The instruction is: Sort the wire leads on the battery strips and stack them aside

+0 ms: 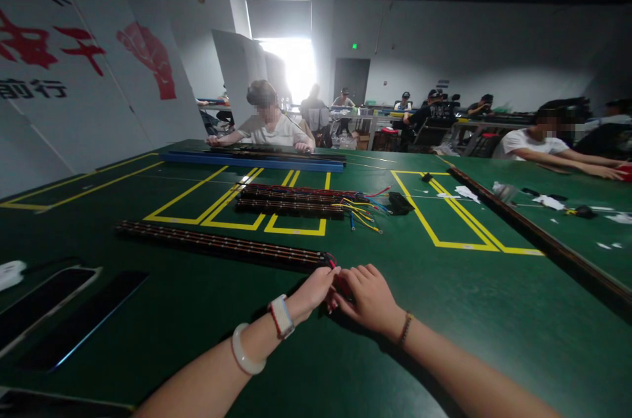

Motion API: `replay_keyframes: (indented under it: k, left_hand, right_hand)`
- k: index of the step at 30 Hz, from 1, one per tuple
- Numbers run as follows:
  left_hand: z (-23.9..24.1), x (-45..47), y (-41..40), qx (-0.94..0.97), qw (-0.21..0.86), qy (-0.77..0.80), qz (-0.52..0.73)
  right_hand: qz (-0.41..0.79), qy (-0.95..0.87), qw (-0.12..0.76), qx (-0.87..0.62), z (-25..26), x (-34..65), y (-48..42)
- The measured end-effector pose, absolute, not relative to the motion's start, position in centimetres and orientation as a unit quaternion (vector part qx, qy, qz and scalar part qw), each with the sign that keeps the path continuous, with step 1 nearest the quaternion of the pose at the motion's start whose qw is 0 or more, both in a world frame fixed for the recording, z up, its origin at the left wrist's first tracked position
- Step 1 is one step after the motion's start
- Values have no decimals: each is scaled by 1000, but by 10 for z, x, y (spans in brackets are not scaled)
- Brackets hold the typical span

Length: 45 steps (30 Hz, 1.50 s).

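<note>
A long dark strip [222, 247] with copper-coloured lines and pale dots lies across the table, its right end close to my fingers. Short red wires [332, 261] leave that end and run to the fingertips of my left hand [316, 289], which is closed in a pinch on them. Against it, my right hand [372, 299] is curled round a dark red thing [342, 285], mostly hidden between both hands. Further back lies a bundle of similar strips [291, 201] with red, blue and yellow wires [363, 207] at its right end.
Yellow tape [467, 247] marks boxes on the green table [306, 365]. Two dark phone-like slabs [93, 319] [44, 303] lie at left. A long dark bar [533, 234] runs down the right. A person [271, 122] sits opposite behind a blue tray [247, 161]; another [538, 141] sits at right.
</note>
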<state>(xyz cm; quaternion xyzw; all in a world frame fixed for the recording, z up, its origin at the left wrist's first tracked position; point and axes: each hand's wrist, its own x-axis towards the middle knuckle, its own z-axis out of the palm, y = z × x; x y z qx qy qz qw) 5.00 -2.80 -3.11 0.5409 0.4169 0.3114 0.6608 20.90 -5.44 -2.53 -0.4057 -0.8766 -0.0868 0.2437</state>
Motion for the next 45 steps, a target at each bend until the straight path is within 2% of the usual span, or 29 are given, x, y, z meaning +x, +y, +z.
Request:
replay_keyframes:
  k: [6,22,31,45]
  left_hand:
    - [-34,48,-27,560,641,437,290]
    - [-34,47,-24,549,660,429,281]
    - [-19,45,-30,527,691,415,272]
    - [-15,38,-23,596,644,418,237]
  right_hand:
    - [5,-858,240,-453,-31,212,-47]
    - [-108,-864,222,-439,-39,243,0]
    - [-37,-871,242,-427,-41,243,3]
    - [-13,-868,277,-412,-37,240,-5]
